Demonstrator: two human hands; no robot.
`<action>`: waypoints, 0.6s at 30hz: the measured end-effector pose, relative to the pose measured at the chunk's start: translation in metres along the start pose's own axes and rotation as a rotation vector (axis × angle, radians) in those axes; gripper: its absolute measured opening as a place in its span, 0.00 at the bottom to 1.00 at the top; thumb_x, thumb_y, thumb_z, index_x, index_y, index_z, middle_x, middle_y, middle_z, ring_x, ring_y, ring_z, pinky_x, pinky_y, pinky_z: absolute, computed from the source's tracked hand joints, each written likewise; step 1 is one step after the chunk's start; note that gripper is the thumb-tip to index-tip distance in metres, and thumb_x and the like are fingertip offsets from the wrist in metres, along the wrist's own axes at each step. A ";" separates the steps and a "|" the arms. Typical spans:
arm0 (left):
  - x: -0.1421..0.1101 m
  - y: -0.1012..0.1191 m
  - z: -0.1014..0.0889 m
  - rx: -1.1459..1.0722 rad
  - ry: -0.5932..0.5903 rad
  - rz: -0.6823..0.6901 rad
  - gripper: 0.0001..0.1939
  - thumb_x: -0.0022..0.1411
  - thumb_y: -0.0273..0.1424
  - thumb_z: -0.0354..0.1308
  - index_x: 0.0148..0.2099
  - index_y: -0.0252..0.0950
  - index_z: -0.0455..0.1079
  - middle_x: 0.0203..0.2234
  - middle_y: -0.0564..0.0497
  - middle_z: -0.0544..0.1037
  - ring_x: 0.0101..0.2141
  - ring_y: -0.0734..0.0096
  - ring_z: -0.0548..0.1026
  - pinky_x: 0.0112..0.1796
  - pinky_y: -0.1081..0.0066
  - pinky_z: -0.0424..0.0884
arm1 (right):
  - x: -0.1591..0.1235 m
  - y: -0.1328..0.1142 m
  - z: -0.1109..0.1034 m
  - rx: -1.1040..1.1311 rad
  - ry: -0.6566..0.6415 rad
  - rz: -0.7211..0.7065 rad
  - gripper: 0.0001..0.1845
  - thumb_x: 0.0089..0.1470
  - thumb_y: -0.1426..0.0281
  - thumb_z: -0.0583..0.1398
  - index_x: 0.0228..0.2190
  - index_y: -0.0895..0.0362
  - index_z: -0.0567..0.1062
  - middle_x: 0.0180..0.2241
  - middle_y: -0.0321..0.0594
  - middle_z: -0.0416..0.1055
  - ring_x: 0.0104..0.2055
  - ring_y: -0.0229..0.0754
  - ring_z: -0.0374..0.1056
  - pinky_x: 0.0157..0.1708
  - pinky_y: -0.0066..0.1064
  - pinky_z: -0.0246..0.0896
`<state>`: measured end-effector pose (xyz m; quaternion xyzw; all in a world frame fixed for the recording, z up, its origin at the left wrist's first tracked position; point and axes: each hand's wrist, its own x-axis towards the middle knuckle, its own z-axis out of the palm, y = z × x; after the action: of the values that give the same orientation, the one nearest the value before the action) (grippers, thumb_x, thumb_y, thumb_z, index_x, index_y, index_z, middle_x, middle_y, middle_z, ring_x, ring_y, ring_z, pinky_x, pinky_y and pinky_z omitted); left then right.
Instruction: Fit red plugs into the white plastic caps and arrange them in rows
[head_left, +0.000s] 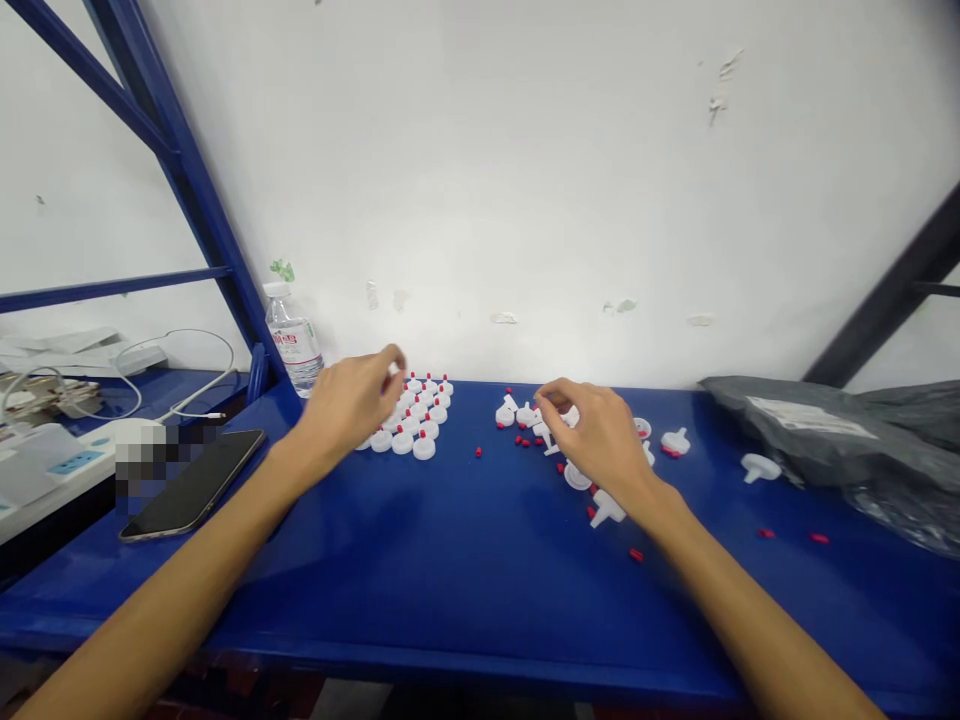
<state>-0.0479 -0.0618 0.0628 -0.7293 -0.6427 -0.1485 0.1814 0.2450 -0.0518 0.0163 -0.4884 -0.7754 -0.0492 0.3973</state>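
Note:
On the blue table (450, 560) stands a neat group of white round parts with red caps (418, 412). My left hand (349, 400) hovers over the left side of that group, fingers curled in a pinch; what they hold is hidden. To the right lies a loose pile of white parts (525, 415) and small red caps (522, 439). My right hand (596, 430) rests on this pile, fingertips pinched together at a white piece. More white parts (759, 466) and red caps (819, 538) lie scattered further right.
A water bottle (294, 345) stands against the white wall at the back left. A black phone (196, 483) lies on the table's left end, beside a white power strip (52, 465) and cables. A grey plastic bag (840, 430) fills the right end. Blue frame struts rise on both sides.

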 end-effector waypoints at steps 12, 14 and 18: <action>-0.039 0.072 0.079 -0.297 -0.171 0.392 0.23 0.72 0.36 0.45 0.63 0.34 0.65 0.45 0.42 0.75 0.37 0.63 0.77 0.36 0.68 0.71 | -0.001 0.038 0.019 -0.352 -0.248 -0.028 0.16 0.60 0.65 0.59 0.50 0.52 0.77 0.39 0.48 0.78 0.45 0.57 0.70 0.43 0.46 0.61; -0.037 0.070 0.083 -0.292 -0.168 0.354 0.24 0.72 0.37 0.44 0.64 0.33 0.65 0.44 0.41 0.74 0.38 0.63 0.77 0.38 0.67 0.71 | -0.002 0.039 0.020 -0.363 -0.272 -0.040 0.16 0.60 0.64 0.60 0.49 0.51 0.77 0.40 0.47 0.78 0.46 0.57 0.69 0.44 0.47 0.61; -0.034 0.066 0.085 -0.322 -0.176 0.353 0.21 0.73 0.36 0.43 0.58 0.36 0.72 0.41 0.43 0.74 0.36 0.64 0.76 0.36 0.68 0.71 | -0.004 0.037 0.023 -0.379 -0.317 -0.047 0.12 0.59 0.64 0.62 0.44 0.52 0.79 0.42 0.47 0.78 0.47 0.57 0.68 0.46 0.48 0.60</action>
<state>0.0116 -0.0600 -0.0330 -0.8598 -0.4868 -0.1510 0.0294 0.2618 -0.0250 -0.0135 -0.5376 -0.8160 -0.1258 0.1710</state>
